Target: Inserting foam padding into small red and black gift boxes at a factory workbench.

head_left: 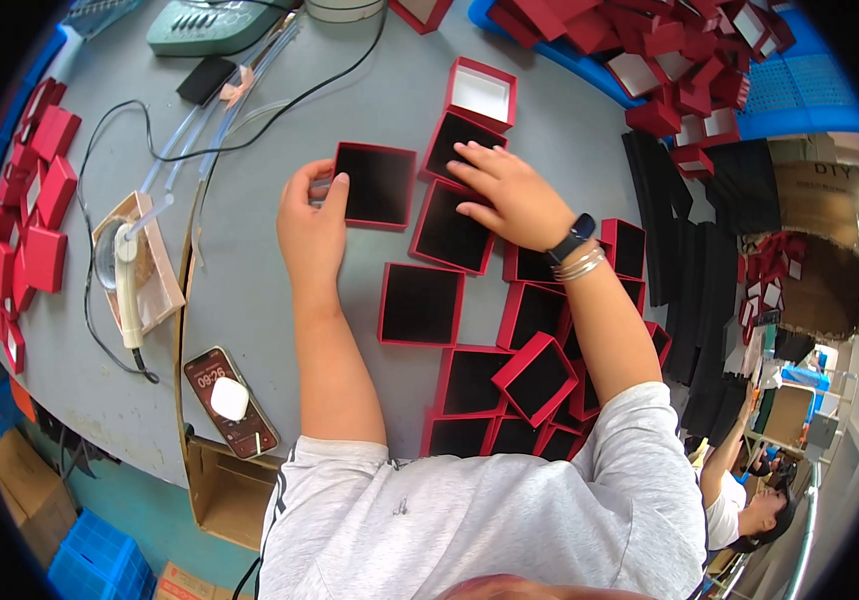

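My left hand point(310, 222) grips the left side of a square red box point(376, 186) lined in black, its thumb on the rim and its fingers along the outer wall. My right hand point(528, 205) lies with fingers spread over another black-lined red box point(450, 140), fingertips on its black inside. Below that, a tilted box point(453, 232) sits partly under my right hand. A red box with a white inside point(482, 95) stands just beyond. Nearer me are a separate black-lined box point(420, 304) and a cluster of similar boxes point(538, 380), partly hidden by my right forearm.
Red boxes point(45, 200) are piled at the left. A corded cream tool point(127, 280) rests in a shallow tray point(162, 285). Closer lies a phone point(250, 430) under a small white case point(230, 399). A blue crate point(590, 65) heaped with red boxes and black sheets point(685, 260) are right.
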